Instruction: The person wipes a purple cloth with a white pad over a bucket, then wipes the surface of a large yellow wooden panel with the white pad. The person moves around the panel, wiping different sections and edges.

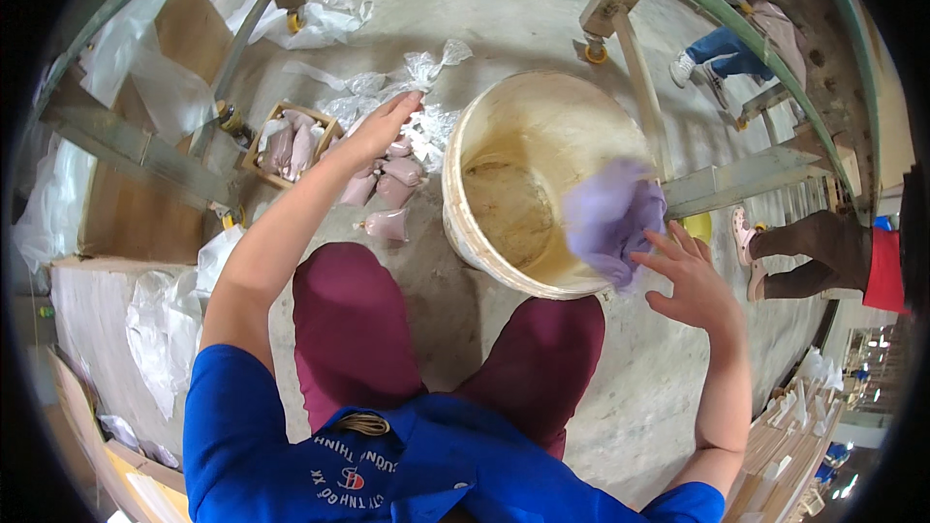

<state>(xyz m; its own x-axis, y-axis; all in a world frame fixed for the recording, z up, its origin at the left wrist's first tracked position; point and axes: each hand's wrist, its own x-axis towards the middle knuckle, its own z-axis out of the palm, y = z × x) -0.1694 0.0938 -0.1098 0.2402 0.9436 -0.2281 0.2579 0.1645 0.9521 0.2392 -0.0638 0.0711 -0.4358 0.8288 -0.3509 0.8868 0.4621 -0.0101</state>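
Observation:
A large whitish bucket [465, 223] stands on the floor before my knees, its inside stained yellow-brown. Over its right rim is a crumpled purple cloth [608, 218], blurred by motion. My right hand [696, 281] is at the cloth's edge, fingers spread and fingertips overlapping it; no firm grip shows. To the left of the bucket, my left hand [384, 126] is stretched out flat and holds nothing visible. Just beyond it lies crinkled clear plastic [436, 68]. Several tied clear bags of pinkish-mauve contents [395, 189] lie on the floor below that hand.
A small wooden box [254, 163] holds more such bags at the left. Metal frames with yellow casters [595, 53] stand around. Cardboard [145, 203] and plastic sheeting [165, 329] are at the far left. Two other people's legs [809, 250] show at the right.

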